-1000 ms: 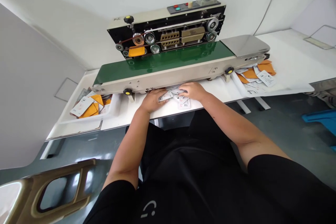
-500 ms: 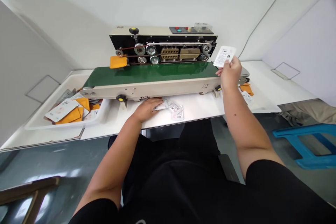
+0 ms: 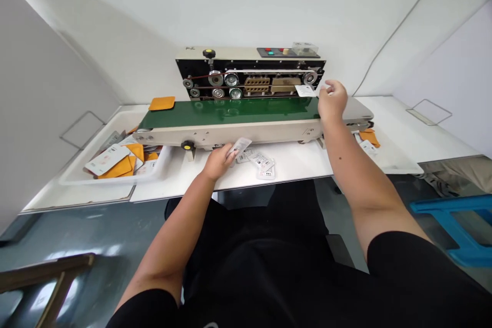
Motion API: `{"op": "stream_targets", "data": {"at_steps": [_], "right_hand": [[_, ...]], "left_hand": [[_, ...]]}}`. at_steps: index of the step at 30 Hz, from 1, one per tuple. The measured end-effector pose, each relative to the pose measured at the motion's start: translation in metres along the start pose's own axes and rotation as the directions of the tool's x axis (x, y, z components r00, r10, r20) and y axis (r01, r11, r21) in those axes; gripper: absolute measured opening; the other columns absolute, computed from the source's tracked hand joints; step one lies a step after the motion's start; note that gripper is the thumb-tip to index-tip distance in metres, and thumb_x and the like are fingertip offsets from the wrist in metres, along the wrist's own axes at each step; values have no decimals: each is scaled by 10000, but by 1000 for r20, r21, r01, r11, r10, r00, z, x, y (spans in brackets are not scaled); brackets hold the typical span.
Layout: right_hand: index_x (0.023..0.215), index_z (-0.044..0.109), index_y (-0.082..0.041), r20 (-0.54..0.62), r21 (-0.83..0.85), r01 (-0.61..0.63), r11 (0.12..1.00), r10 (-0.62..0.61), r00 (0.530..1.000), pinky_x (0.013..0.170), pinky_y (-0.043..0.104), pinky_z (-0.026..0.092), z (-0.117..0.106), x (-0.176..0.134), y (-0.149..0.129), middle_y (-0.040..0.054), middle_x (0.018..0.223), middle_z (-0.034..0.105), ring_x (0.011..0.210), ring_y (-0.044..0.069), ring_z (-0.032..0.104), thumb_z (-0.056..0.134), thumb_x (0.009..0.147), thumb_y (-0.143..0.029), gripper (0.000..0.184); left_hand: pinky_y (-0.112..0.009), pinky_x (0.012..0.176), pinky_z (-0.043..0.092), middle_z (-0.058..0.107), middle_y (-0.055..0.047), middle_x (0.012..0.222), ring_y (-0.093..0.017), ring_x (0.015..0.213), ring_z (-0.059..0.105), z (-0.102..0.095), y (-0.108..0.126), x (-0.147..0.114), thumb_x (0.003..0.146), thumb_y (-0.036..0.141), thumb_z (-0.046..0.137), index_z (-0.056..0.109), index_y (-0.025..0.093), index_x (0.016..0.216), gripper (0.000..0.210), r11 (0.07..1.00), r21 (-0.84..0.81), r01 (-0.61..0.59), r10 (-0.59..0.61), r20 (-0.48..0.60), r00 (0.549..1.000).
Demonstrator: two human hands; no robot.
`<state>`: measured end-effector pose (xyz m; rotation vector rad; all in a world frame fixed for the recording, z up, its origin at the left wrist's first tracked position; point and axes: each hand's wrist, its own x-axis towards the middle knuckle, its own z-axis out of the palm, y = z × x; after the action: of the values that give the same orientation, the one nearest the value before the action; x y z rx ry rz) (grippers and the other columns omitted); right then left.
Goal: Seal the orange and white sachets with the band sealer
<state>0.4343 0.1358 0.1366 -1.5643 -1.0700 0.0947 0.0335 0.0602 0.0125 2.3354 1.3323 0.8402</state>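
Observation:
My left hand [image 3: 218, 162] pinches a small white printed packet [image 3: 241, 145], raised just above the table in front of the conveyor. Several similar packets [image 3: 263, 161] lie overlapping to its right. My right hand [image 3: 332, 100] is at the right end of the band sealing machine [image 3: 251, 73], its fingers bent and slightly apart, with nothing visible in them. Just left of its fingertips, another white packet [image 3: 305, 91] sits at the machine's intake, above the green conveyor belt [image 3: 230, 111]. On the belt's left end lies an orange packet [image 3: 162, 103].
A white plastic bin [image 3: 115, 179] at the left holds orange and white packets. Another shallow tray [image 3: 400, 165] with packets stands at the right, partly behind my forearm. A blue stool [image 3: 442, 207] is at the lower right, a wooden frame [image 3: 46, 271] at the lower left.
My right hand has brought its white packet down to the machine's intake and let go. My left hand has lifted a packet from the table. The orange packet has travelled left, clear of the rollers.

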Motion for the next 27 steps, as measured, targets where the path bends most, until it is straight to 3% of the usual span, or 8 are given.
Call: {"op": "stream_targets", "data": {"at_steps": [2,4,7,9,13,19,24,27], "right_hand": [[1242,719,-172,2,-42,205,978,-205,979,952,404,587,4,-50,-9,120,1158,689,1107,241,670,517,1024,-328,336],[1294,727,-199,268,38,246,969,-247,931,968,425,587,10,-109,-21,123,1174,719,1099,261,683,502,1024,-389,399],[1564,558,-282,679,175,124,977,-211,703,856,404,607,23,-182,-43,71,1099,765,898,238,696,633,950,-458,642],[1666,408,-337,757,205,49,978,-190,626,802,382,599,32,-209,-55,42,1083,776,810,217,682,683,915,-463,809],[1448,661,-301,713,195,59,979,-183,676,755,342,559,41,-215,-62,23,931,765,762,200,664,683,912,-487,567],[1066,800,-212,882,277,-293,915,-121,456,523,270,462,33,-205,-55,26,704,694,549,139,576,657,917,-662,495],[1020,805,-211,838,274,-328,904,-57,542,606,294,587,8,-182,-42,74,918,771,707,166,681,830,779,-423,321],[1207,749,-219,658,320,-209,924,-59,751,631,285,607,-16,-129,-24,93,1113,768,817,182,720,766,814,-381,425]], "left_hand": [[-357,743,566,730,-66,877,-243,787,707,1,1,-3,1074,677,333,616,219,1223,559,978,-197,73,-78,-20,997],[-354,704,564,701,-53,833,-216,712,673,3,3,-3,1076,708,271,550,216,1289,604,918,-391,65,-69,3,998],[-372,697,571,708,-65,856,-215,720,672,6,7,0,1050,759,296,479,222,1375,654,843,-536,47,-14,65,998],[-374,687,570,727,-75,874,-220,724,678,8,7,1,1024,780,371,465,216,1392,680,825,-562,53,-1,93,996],[-362,732,568,739,-59,848,-219,750,688,10,2,-1,1024,698,489,590,196,1253,561,900,-436,2,31,70,997],[-384,904,549,770,-86,953,-250,928,712,5,-6,1,1059,468,489,747,230,1068,351,986,51,-159,163,-95,982],[-388,949,566,769,-90,1161,-262,1015,719,3,0,1,1004,390,561,608,244,1462,483,989,94,-114,119,-45,992],[-438,1048,548,739,-107,1281,-300,1178,688,4,4,1,1009,464,579,599,247,1467,507,985,78,-154,150,53,987]]}}
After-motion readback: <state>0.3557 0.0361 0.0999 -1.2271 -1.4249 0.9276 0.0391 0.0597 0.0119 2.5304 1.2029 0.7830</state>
